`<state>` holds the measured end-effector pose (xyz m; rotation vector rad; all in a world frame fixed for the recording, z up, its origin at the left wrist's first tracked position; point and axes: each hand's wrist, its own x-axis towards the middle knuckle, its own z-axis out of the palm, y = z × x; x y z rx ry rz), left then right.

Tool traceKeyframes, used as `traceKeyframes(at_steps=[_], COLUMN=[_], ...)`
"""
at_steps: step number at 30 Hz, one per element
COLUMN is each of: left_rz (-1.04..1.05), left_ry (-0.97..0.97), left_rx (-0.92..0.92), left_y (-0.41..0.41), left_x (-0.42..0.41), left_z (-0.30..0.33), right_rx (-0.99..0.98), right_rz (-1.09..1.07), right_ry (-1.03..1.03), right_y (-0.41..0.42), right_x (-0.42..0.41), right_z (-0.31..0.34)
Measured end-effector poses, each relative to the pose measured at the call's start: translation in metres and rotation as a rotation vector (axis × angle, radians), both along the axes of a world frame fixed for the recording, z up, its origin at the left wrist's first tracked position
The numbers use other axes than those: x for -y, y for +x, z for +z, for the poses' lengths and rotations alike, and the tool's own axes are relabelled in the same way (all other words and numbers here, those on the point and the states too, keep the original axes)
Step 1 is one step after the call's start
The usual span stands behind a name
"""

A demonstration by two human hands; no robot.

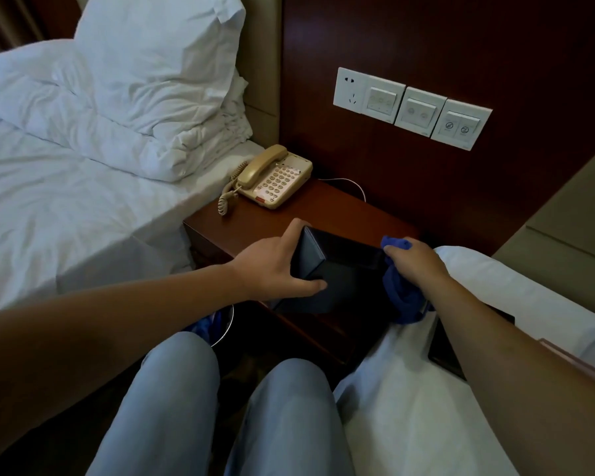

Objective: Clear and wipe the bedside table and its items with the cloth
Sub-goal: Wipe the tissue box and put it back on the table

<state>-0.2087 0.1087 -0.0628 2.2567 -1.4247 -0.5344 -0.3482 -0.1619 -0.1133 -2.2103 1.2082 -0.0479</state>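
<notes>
A dark box (337, 269) is held tilted over the front of the reddish wooden bedside table (310, 207). My left hand (272, 266) grips the box's left end, thumb under its front edge and fingers over the far corner. My right hand (414, 261) holds a blue cloth (401, 297) bunched against the box's right side. A beige corded telephone (272, 176) stands at the table's back left corner.
A bed with white sheets and pillows (141, 84) lies to the left. Wall switches and a socket (411, 106) sit above the table. A second white bed (495, 293) is at the right, with a dark flat object (447, 352) on it. My knees are below.
</notes>
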Motion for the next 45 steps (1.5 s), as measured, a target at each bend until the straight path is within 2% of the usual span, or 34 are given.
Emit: traceKeyframes(at_steps=[5, 8, 11, 15, 18, 20, 22, 28, 32, 36, 42, 45], left_rz=[0.03, 0.093, 0.216, 0.237, 0.187, 0.148, 0.138, 0.297, 0.395, 0.446, 0.442, 0.499], left_ry=[0.061, 0.048, 0.011, 0.151, 0.12, 0.138, 0.161, 0.084, 0.051, 0.021, -0.032, -0.125], left_rx=[-0.032, -0.116, -0.228, -0.234, -0.211, -0.203, -0.232, -0.451, -0.598, -0.645, -0.718, -0.851], left_y=[-0.002, -0.014, -0.026, -0.019, -0.017, -0.014, -0.008, 0.011, 0.021, 0.028, 0.014, -0.005], left_x=[-0.008, -0.012, 0.003, 0.009, 0.011, 0.018, 0.024, 0.026, 0.017, 0.009, -0.012, -0.012], left_z=[0.005, 0.007, 0.01, 0.022, 0.021, 0.02, 0.022, 0.025, 0.012, -0.001, -0.011, -0.006], right_rx=[0.08, 0.218, 0.359, 0.309, 0.224, 0.205, 0.281, 0.389, 0.307, 0.285, 0.292, 0.327], right_rz=[-0.064, -0.092, -0.023, 0.183, 0.281, 0.273, 0.203, 0.118, 0.019, -0.113, -0.104, -0.033], right_ry=[-0.069, -0.061, -0.043, -0.113, -0.211, -0.366, -0.427, -0.299, -0.254, -0.193, -0.234, -0.2], right_y=[-0.013, -0.015, 0.001, 0.016, 0.016, 0.016, 0.018, 0.054, 0.066, 0.064, 0.05, 0.044], right_x=[-0.035, -0.069, -0.103, -0.138, -0.153, -0.156, -0.151, -0.113, -0.091, -0.084, -0.115, -0.136], right_z=[0.009, 0.024, 0.057, 0.106, 0.122, 0.116, 0.106, 0.082, 0.044, 0.015, 0.016, 0.033])
